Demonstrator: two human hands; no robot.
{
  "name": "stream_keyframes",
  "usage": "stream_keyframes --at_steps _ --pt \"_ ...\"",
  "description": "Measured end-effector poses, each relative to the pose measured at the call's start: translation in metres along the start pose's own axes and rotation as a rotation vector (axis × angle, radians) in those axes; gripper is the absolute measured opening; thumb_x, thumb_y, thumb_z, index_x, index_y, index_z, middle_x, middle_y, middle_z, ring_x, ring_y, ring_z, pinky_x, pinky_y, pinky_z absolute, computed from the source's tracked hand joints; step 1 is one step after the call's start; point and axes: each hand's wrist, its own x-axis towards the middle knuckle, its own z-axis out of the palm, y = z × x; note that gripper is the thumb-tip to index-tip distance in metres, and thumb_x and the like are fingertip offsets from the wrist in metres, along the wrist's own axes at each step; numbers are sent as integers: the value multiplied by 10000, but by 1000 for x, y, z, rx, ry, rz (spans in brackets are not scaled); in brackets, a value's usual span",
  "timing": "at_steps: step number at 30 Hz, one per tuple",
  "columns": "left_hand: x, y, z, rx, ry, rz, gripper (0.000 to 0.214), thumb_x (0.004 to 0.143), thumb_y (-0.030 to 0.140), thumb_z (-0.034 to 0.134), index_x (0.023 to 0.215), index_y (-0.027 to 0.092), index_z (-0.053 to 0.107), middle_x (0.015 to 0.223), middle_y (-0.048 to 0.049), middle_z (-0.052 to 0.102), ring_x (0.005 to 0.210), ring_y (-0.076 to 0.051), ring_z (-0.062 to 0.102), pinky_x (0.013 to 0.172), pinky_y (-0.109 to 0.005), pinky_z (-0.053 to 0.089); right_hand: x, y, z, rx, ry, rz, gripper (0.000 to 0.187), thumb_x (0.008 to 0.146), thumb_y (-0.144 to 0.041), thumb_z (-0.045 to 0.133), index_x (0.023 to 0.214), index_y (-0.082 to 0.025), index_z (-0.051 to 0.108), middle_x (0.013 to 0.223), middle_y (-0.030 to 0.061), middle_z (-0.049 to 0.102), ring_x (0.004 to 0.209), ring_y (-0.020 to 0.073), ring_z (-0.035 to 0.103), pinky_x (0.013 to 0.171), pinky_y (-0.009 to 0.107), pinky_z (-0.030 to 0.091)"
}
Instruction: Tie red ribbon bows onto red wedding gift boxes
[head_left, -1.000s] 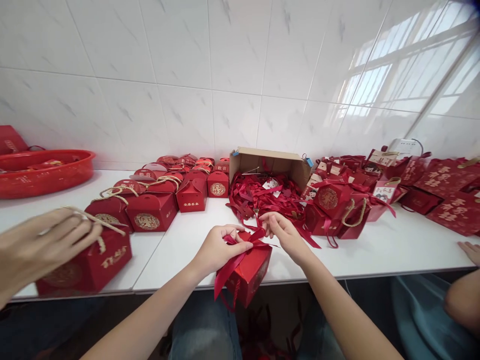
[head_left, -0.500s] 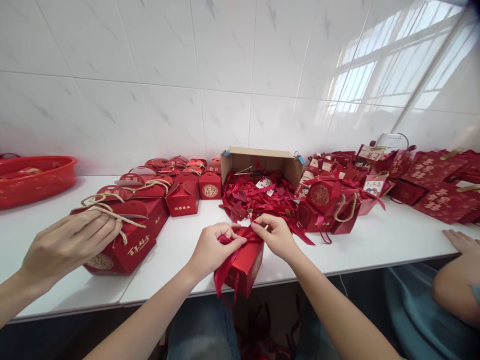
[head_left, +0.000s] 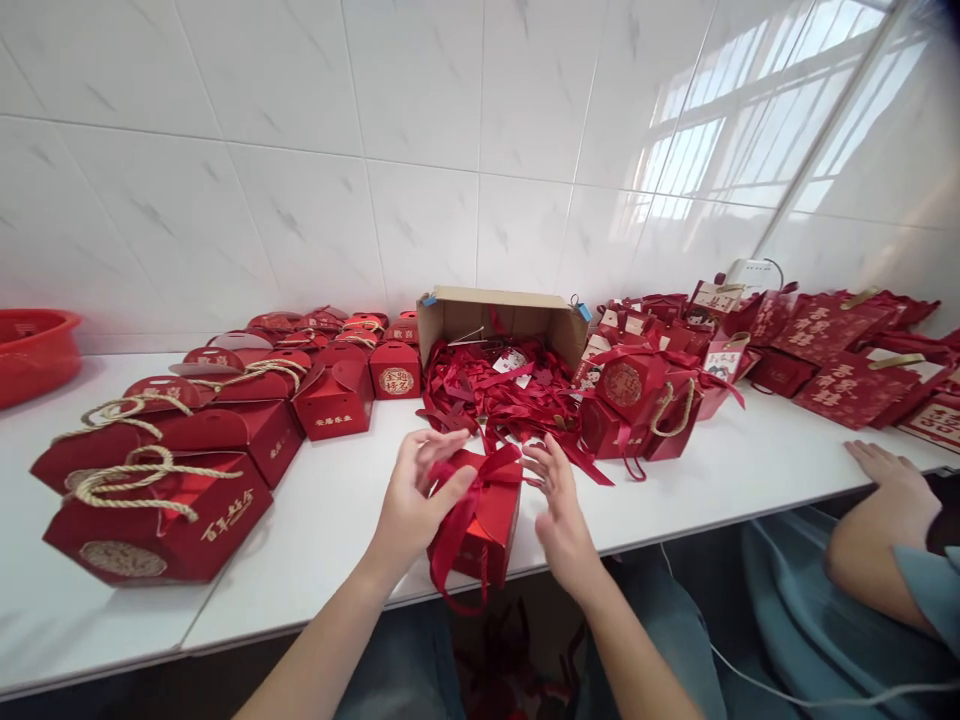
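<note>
A small red gift box [head_left: 491,500] stands at the table's front edge between my hands. A shiny red ribbon [head_left: 484,470] is tied in a bow across its top, with one tail hanging down the left side. My left hand [head_left: 412,490] is at the box's left, its fingers apart and its thumb over the ribbon; whether it touches is hard to tell. On the right, my right hand [head_left: 559,510] is open beside the bow, with nothing between its fingers. A red twisted cord handle [head_left: 484,565] hangs at the box's front.
Behind lies a cardboard carton [head_left: 499,298] spilling red ribbons [head_left: 502,395]. Red boxes with rope handles [head_left: 161,520] stand left, near a red basin [head_left: 34,355]. Red gift boxes [head_left: 637,400] and bags [head_left: 840,335] fill the right. Another person's hand [head_left: 885,468] rests on the table.
My fingers have come off the ribbon and spread apart; the right hand has drawn back from the bow. The other person's hand at left has left the rope-handled box. The view has shifted right.
</note>
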Motion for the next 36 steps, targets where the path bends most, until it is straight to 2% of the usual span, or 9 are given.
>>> stream_keyframes --at_steps 3,9,12,17,19,21,23,29,36 --pt "-18 -20 -4 -190 120 -69 481 811 525 589 1185 250 464 1357 -102 535 1237 -247 519 954 -347 469 -24 7 11 -96 -115 32 1338 573 -547 798 1475 -256 -148 1536 162 168 1406 327 231 1116 498 249" --pt "-32 -44 -18 -340 224 -333 488 711 510 698 1071 204 574 1144 -117 674 1125 -297 601 900 -382 512 -46 21 7 -190 103 46 1202 618 -281 781 1485 -281 -51 1475 154 289 1364 340 323 1107 514 288" --pt "-26 -41 -14 -337 242 -312 423 687 455 727 999 203 591 1109 -104 692 1140 -297 592 986 -433 458 -49 18 -37 -254 374 17 1161 636 -331 765 1486 -280 -26 1456 171 293 1335 363 358 1055 557 345" --pt "-26 -41 -3 -150 296 -285 393 661 482 730 930 226 599 983 -52 719 1056 -267 619 951 -400 465 -29 5 -136 -529 1082 -118 1081 644 -427 747 1459 -231 65 1449 180 280 1290 340 409 995 544 411" --pt "-28 -43 -2 -101 292 -288 402 657 505 724 914 223 597 887 -39 722 981 -245 632 918 -370 472 -13 15 -173 -703 1240 -34 1162 638 -490 731 1469 -171 -17 1490 222 196 1342 362 316 1038 568 342" --pt "-29 -44 -3 -73 278 -289 409 664 523 713 916 226 589 823 -28 714 930 -229 632 891 -349 472 2 35 -201 -866 1213 225 1341 543 -575 751 1455 18 -32 1488 341 41 1386 475 82 1082 626 173" --pt "-30 -45 -4 -46 260 -289 405 673 527 705 922 231 583 805 -21 710 914 -221 626 868 -328 471 11 59 -219 -960 1057 430 1336 571 -603 711 1437 91 -33 1469 392 3 1372 519 46 1071 624 176" --pt "-29 -56 -17 96 201 -320 396 665 550 703 886 236 607 823 -25 720 925 -232 627 811 -291 494 9 88 -227 -1057 859 573 954 740 -499 562 1472 -27 173 1430 281 344 1364 451 209 1049 593 244" --pt "-27 -67 -25 182 130 -331 454 646 598 693 879 218 604 856 -33 717 948 -226 624 822 -259 490 8 85 -224 -1080 820 648 693 785 -491 488 1369 -120 446 1454 202 367 1385 432 166 1055 625 176"
